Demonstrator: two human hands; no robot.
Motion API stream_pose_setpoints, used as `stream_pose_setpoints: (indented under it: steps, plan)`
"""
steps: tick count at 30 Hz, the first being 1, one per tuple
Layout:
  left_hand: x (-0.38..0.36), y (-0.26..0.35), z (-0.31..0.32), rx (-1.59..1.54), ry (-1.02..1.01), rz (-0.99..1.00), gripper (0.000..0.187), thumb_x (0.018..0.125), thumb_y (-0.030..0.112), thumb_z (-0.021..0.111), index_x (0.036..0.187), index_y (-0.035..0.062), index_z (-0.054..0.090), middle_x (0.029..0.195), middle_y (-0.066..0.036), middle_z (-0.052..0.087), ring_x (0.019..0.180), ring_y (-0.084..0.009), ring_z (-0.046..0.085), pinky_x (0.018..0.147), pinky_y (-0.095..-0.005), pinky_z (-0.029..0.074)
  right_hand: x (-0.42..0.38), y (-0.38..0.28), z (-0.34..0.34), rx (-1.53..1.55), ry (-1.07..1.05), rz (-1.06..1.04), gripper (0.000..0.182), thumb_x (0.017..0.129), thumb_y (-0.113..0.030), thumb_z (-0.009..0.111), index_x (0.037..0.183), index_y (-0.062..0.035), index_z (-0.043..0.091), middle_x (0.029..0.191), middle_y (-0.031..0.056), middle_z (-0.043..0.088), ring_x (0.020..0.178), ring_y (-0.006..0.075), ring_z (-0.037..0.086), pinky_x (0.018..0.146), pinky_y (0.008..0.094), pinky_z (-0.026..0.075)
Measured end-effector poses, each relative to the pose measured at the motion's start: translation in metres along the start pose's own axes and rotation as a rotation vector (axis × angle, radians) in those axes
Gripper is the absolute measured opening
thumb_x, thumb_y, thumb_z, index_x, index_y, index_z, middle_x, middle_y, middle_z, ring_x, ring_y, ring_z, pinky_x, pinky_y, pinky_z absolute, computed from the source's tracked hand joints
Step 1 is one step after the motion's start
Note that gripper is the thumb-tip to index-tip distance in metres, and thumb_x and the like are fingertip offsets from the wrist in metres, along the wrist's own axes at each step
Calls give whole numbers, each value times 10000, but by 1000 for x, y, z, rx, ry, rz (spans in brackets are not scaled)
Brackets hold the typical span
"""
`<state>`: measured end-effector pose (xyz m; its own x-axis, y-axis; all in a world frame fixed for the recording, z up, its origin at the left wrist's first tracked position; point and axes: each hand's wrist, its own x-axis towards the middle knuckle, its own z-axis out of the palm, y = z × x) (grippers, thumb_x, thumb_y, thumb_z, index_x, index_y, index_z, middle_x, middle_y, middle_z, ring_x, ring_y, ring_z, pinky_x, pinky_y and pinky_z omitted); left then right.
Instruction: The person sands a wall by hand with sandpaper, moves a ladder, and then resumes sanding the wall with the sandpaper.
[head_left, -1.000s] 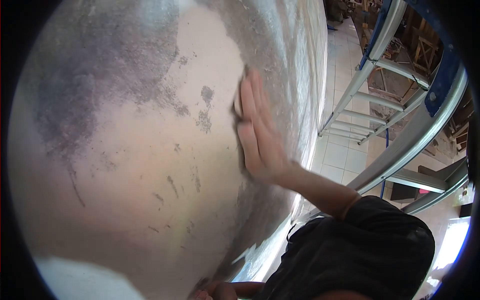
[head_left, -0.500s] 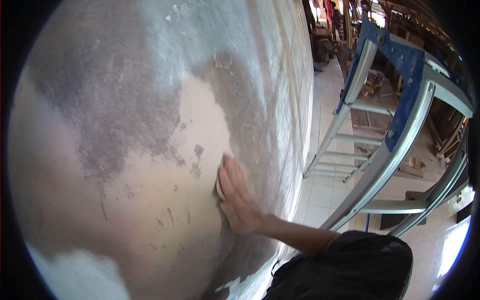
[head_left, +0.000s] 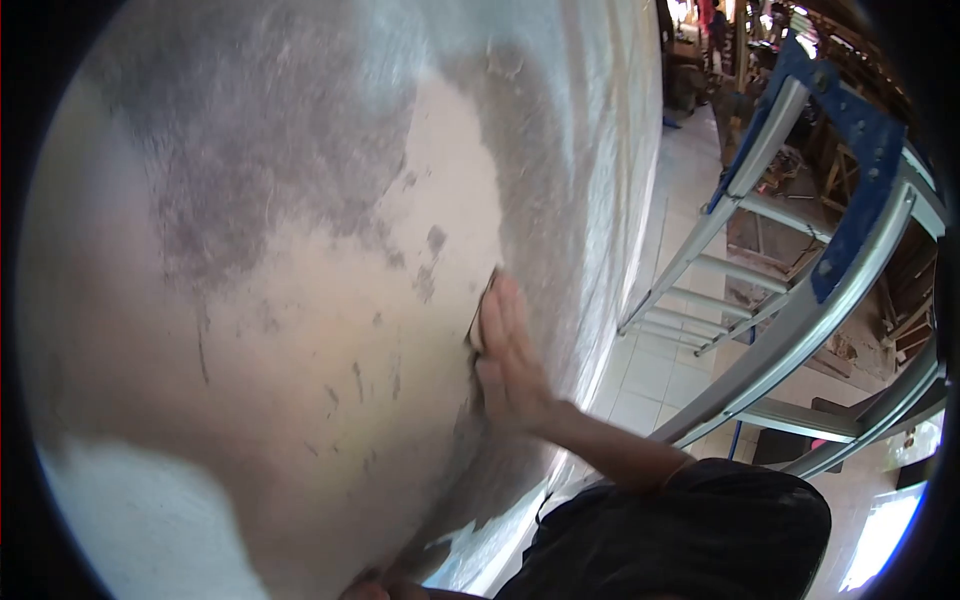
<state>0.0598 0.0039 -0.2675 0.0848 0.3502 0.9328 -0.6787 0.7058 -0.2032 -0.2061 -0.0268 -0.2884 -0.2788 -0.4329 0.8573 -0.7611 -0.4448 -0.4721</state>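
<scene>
My right hand (head_left: 515, 355) presses against a large curved surface (head_left: 330, 300), fingers together and pointing up. Under the fingers is a thin flat piece of sandpaper (head_left: 476, 325), its dark edge showing on the left side; most of it is hidden by the hand. The surface carries a smooth beige patch with dark scuffs, bordered by grey-brown and pale blue-grey areas. At the bottom edge, part of my left hand (head_left: 380, 588) appears by the lower surface; its fingers are mostly cut off and dark.
An aluminium ladder (head_left: 740, 255) with blue top brackets stands on the right, close to my right arm. Pale floor tiles (head_left: 645, 375) run beside the surface. Timber and clutter (head_left: 790, 170) fill the background. My black sleeve (head_left: 690, 530) covers the lower right.
The view has shifted, so the surface patch sits higher and farther right. My right hand keeps pressing the sandpaper near the patch's right edge. My left hand has come into view below.
</scene>
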Motion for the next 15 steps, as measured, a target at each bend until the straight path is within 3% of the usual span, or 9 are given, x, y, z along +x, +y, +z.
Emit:
stream_pose_setpoints:
  steps: [1, 6, 12, 15]
  plan:
    - [-2, 3, 6, 34, 105, -47, 392, 967, 167, 433, 603, 77, 545, 527, -45, 541, 431, -142, 466, 413, -291, 407, 10, 11, -1, -23, 8, -15, 581, 1013, -193, 274, 1484, 110, 115, 1557, 314, 46, 1457, 445, 36, 1178, 475, 47]
    - [6, 4, 1, 18, 56, -19, 411, 967, 176, 439, 582, 75, 544, 507, -47, 531, 415, -147, 462, 398, -286, 400, 70, -3, -25, 14, 113, 58, 566, 1014, -190, 260, 1484, 101, 139, 1551, 316, 94, 1450, 454, 71, 1177, 487, 62]
    - [7, 5, 7, -9, 47, -27, 413, 963, 172, 462, 573, 62, 541, 497, -54, 529, 407, -154, 468, 372, -288, 401, -16, 5, 10, 39, 26, -56, 553, 1022, -200, 309, 1506, 25, 164, 1564, 272, 123, 1454, 427, 100, 1176, 492, 77]
    - [9, 5, 4, -14, 29, -16, 412, 961, 170, 464, 572, 60, 542, 497, -55, 529, 407, -154, 469, 370, -289, 403, 40, 10, -17, -7, 56, 47, 569, 1007, -177, 292, 1490, 83, 143, 1563, 288, 101, 1459, 418, 94, 1178, 468, 82]
